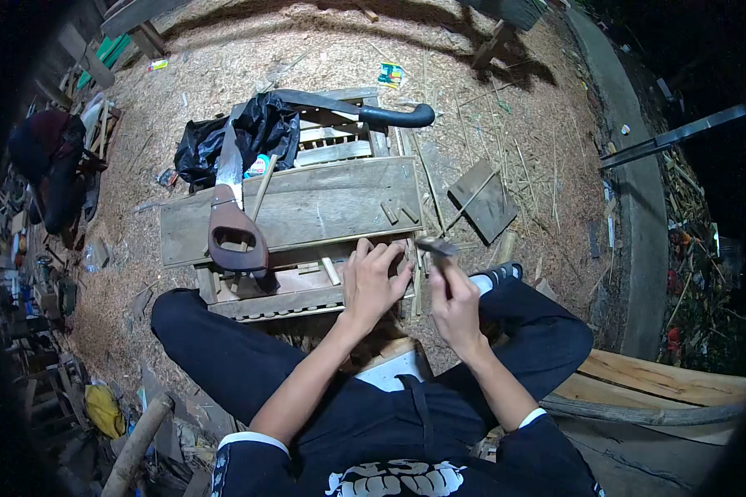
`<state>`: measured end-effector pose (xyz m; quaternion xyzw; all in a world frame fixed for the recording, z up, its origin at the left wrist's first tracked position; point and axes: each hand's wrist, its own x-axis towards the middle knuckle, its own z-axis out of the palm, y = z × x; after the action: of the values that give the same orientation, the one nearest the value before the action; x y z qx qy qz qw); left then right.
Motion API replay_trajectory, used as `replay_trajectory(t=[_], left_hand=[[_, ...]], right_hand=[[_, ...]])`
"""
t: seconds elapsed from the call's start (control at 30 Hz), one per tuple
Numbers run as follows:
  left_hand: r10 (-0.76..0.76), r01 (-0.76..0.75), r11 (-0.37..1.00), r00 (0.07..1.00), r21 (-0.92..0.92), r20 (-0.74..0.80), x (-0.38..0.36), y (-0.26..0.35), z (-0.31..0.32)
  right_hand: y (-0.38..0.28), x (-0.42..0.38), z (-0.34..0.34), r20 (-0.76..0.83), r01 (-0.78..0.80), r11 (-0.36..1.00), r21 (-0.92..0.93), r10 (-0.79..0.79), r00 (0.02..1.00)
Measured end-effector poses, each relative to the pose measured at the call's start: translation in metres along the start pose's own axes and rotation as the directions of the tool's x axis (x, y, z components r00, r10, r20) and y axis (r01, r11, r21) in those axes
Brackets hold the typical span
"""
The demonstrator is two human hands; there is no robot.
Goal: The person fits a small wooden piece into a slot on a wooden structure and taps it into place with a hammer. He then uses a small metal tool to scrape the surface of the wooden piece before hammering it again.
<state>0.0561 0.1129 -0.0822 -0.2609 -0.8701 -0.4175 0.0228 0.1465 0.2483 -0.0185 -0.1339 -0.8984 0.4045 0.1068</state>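
My left hand (375,280) rests at the right end of a low wooden bench (294,211), with its fingers curled over the front slatted part. Thumb and forefinger come together near the corner; whatever is between them is too small to make out. Close to its right, my right hand (454,308) is closed around a hammer (436,246), whose dark metal head shows above the fist while the handle is mostly hidden. Two short wooden pegs (399,213) lie on the plank above my hands. Another short stick (331,271) sits in the slatted gap left of my left hand.
A handsaw (239,236) lies across the bench's left side. Behind it are a black plastic bag (272,132) and a long blade with a black handle (396,116). A square board (482,199) lies on the shavings-covered ground. Another person (50,161) is at far left.
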Motion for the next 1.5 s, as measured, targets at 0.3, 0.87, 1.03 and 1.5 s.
replay_trajectory(t=[0.3,0.87,1.03,1.5], left_hand=[[0.006,-0.006,1.000,1.000,0.008,0.008,-0.001,-0.002,0.001],[0.028,-0.029,0.999,0.999,-0.022,-0.016,0.001,-0.003,0.001],[-0.006,0.006,1.000,1.000,-0.009,-0.006,0.000,-0.001,0.002],[-0.020,0.020,0.999,1.000,-0.029,0.000,0.001,-0.001,0.001]], right_hand=[[0.006,0.004,0.001,0.047,0.023,0.998,-0.052,-0.020,0.999],[-0.004,0.010,-0.006,0.163,-0.025,0.994,-0.102,0.042,0.986],[-0.011,0.007,-0.008,-0.021,0.093,0.995,-0.017,-0.094,0.995],[-0.009,0.006,-0.008,-0.087,0.122,0.993,-0.013,-0.122,0.989]])
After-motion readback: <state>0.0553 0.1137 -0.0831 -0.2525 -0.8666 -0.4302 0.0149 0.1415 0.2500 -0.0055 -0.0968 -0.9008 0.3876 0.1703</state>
